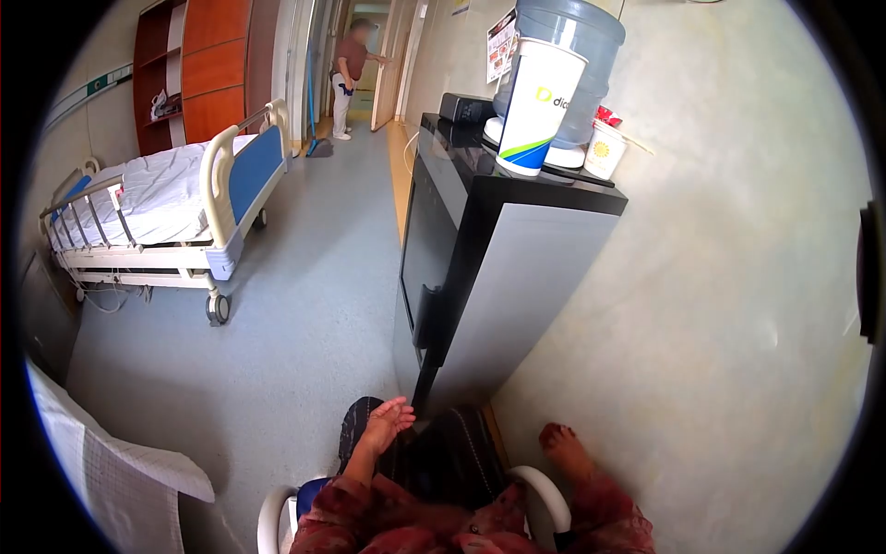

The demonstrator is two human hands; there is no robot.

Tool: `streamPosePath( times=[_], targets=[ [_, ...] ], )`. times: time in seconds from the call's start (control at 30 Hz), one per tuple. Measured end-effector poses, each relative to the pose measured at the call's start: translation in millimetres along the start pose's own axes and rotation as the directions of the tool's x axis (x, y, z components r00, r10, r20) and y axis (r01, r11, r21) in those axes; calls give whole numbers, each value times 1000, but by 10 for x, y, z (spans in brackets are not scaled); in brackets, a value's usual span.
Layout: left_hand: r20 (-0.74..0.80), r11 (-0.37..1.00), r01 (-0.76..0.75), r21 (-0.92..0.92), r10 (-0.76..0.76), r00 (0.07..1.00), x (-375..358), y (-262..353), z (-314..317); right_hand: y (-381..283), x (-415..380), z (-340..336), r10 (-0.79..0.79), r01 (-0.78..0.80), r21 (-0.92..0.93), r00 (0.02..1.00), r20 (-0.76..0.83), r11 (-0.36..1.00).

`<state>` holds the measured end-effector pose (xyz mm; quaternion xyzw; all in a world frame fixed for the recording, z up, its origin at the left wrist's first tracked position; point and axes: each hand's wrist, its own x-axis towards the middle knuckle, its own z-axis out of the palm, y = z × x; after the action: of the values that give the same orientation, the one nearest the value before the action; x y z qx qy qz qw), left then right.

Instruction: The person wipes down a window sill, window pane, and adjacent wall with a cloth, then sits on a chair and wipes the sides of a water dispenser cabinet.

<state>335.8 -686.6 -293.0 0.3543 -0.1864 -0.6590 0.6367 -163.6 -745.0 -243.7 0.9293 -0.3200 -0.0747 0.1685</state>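
Observation:
My left hand (389,421) is raised over my dark-clad knee (358,420), palm turned inward and fingers stretched out, holding nothing. It is just left of the foot of a black and silver water dispenser (526,277). Out to the right, beyond the chair's white armrest (544,494), my right hand (563,445) is against the pale wall (720,369) in this view, its fingers short from this angle and apart, with nothing in them. Red patterned sleeves cover both my arms.
On the dispenser stand a large water bottle (591,55), a tall paper cup (543,102), a smaller cup (604,150) and a black box (464,108). A wheeled hospital bed (157,198) is at left. A person (351,69) stands by the far door (392,69), near a blue-handled broom (318,146).

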Motion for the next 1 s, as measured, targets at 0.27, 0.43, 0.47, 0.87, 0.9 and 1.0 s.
streamPosePath(
  times=[0.27, 0.43, 0.47, 0.87, 0.9, 1.0],
  targets=[
    [4, 994, 66, 85, -67, 998, 98, -143, 140, 132, -79, -1343, 182, -181, 93, 983, -4, 979],
    [4, 986, 95, 138, -97, 995, 52, -88, 181, 405, 60, -2524, 362, -527, -91, 689, -627, 845],
    [6, 985, 97, 144, -99, 995, 60, -78, 177, 418, 40, -2480, 369, -530, -84, 687, -626, 844],
    [-20, 988, 87, 125, -85, 996, 109, -107, 72, -437, -575, -320, 215, -214, 27, 975, -61, 976],
    [-9, 990, 82, 112, -82, 997, 102, -121, 56, -470, -494, -497, 327, -327, 1, 945, 11, 945],
    [-5, 987, 81, 141, -81, 997, 108, -126, 89, -131, -340, -1596, 421, -394, 161, 885, -200, 905]
  ],
)
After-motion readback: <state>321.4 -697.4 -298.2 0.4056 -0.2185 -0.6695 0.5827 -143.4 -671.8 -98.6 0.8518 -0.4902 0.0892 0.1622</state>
